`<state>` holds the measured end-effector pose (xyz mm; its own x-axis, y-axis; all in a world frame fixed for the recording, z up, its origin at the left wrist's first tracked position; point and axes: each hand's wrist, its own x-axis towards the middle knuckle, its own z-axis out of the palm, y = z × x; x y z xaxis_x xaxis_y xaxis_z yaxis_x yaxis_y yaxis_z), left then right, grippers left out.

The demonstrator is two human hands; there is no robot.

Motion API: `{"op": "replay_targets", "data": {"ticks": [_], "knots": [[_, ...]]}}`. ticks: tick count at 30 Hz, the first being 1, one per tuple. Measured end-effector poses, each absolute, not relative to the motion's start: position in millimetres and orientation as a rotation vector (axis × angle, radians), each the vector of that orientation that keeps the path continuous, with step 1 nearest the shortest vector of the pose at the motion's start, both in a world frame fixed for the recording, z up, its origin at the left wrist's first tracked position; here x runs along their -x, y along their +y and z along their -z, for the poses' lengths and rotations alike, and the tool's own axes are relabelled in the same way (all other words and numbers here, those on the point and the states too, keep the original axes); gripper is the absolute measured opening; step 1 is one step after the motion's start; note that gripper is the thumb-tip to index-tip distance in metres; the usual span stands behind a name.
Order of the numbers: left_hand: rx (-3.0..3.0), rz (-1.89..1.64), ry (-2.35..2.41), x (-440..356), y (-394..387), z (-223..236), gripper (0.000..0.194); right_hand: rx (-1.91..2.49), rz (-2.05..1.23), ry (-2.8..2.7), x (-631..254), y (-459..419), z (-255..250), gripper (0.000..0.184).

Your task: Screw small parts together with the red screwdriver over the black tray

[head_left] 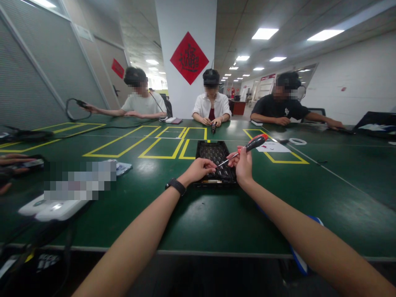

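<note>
My right hand (pixel 243 165) grips a screwdriver (pixel 256 142) with a black and red handle, around the shaft and the handle's lower end. The screwdriver slants down to the left. At its tip, the fingers of my left hand (pixel 201 170) are pinched together; I cannot tell whether they hold the tip or something small. Below both hands a black plastic tool case (pixel 213 150) lies open on the green table (pixel 198 222). Its inside is a moulded tray with rows of small slots, and a pale strip shows near its front edge. A dark band circles my left wrist.
White power strips (pixel 62 208) with cables lie at the left, partly blurred. Another person's hands (pixel 15 163) hold a dark thing at the left edge. Several people sit around the table. A white sheet (pixel 272 147) and a white ring (pixel 297 141) lie at the right.
</note>
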<state>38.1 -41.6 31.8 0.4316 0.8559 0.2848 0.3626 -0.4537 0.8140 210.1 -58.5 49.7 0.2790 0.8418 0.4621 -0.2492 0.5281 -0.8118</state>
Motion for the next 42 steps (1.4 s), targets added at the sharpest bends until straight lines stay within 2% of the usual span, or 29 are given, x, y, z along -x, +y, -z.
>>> {"op": "replay_targets", "data": {"ticks": [26, 42], "knots": [[-2.209, -0.983, 0.845, -38.1, -43.1, -33.5, 0.012, 0.734, -0.905, -0.964, -213.7, -51.9, -47.6, 0.036], [-2.261, -0.882, 1.154, -38.1, -42.7, -30.7, 0.029, 0.716, -0.883, -0.931, -214.2, -51.5, -45.9, 0.033]]}}
